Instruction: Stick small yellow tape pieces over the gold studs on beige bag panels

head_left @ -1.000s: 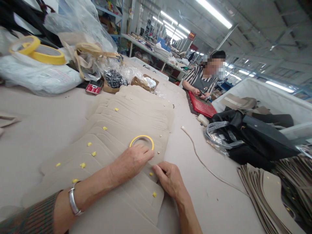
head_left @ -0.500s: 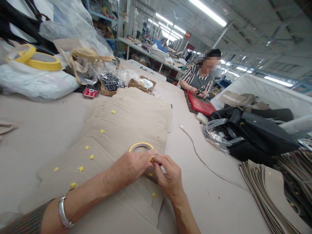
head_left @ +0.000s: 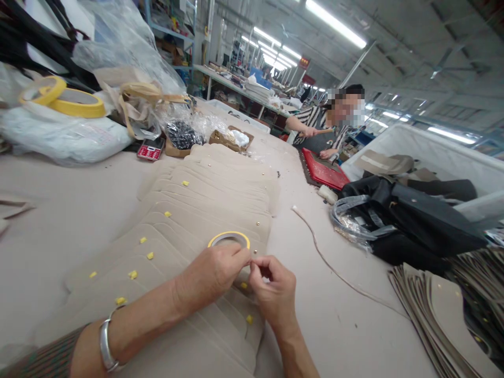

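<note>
Overlapping beige fabric pieces (head_left: 205,199) run in a long fan across the table before me, dotted with small yellow tape bits (head_left: 150,255) and metal studs (head_left: 258,223). My left hand (head_left: 220,270) is closed on a roll of yellow tape (head_left: 229,234), whose upper rim shows beyond the knuckles. Thumb and forefinger of my right hand (head_left: 273,283) pinch together at the left fingertips. What lies in that pinch is too small to make out. Just left of the right hand, a yellow bit (head_left: 243,285) sits on a fabric piece.
At the left, yellow tape rolls (head_left: 79,102) rest on a plastic-wrapped bundle (head_left: 66,134). A red calculator (head_left: 150,149) and small boxes (head_left: 181,149) stand behind the fabric. To the right are a thin cord (head_left: 334,268), black bags (head_left: 425,215) and stacked panels (head_left: 429,310). A co-worker (head_left: 318,126) holds a hammer-like tool.
My hands have drawn slightly closer at the fingertips, with the left fingers curling more. A stud beside them is now uncovered. The co-worker has raised a tool in one hand.
</note>
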A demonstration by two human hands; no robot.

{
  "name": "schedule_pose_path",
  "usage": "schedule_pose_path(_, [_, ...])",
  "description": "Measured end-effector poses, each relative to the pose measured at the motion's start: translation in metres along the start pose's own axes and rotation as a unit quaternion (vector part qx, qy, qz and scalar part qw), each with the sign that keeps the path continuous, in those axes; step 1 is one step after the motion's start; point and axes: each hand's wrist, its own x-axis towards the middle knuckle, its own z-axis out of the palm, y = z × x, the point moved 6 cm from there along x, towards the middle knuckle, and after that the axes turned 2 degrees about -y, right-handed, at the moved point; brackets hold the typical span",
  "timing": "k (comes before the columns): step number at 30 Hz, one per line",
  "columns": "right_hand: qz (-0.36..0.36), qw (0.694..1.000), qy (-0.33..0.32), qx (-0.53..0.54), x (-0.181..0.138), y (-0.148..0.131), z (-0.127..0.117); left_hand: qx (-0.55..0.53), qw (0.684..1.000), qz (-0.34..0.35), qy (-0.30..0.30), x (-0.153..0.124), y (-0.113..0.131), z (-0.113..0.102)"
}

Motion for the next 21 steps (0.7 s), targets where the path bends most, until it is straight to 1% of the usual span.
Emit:
schedule_pose_path(2, [0.126,0.988,-0.001,0.091,0.002,0.017,0.0,0.009,1.0,0.014,0.025,0.002,0.005,-0.003])
schedule_pose_path(4, [0.222,0.962,0.013,0.159,0.003,0.037,-0.001,0.026,0.999,0.015,0.036,0.002,0.006,-0.001])
schedule_pose_path(6, [0.281,0.94,0.013,0.192,0.002,0.055,-0.002,0.056,0.998,0.0,0.025,0.0,0.003,0.006])
schedule_pose_path(7, [0.297,0.934,0.006,0.199,0.002,0.062,-0.002,0.076,0.997,-0.01,0.008,-0.001,0.0,0.011])
schedule_pose_path(10, [0.303,0.933,-0.018,0.195,0.002,0.075,-0.002,0.126,0.989,-0.025,-0.072,-0.003,-0.009,0.03])
schedule_pose_path(13, [0.282,0.943,-0.027,0.174,0.002,0.076,0.001,0.132,0.982,-0.03,-0.135,-0.004,-0.013,0.041])
schedule_pose_path(16, [0.257,0.956,-0.043,0.137,0.003,0.074,0.007,0.118,0.98,-0.038,-0.156,-0.004,-0.013,0.043])
schedule_pose_path(19, [0.225,0.97,-0.056,0.072,0.006,0.071,0.011,0.101,0.982,-0.044,-0.155,-0.004,-0.013,0.042])
schedule_pose_path(21, [0.191,0.98,-0.059,0.022,0.009,0.068,0.011,0.091,0.983,-0.05,-0.148,-0.005,-0.014,0.042])
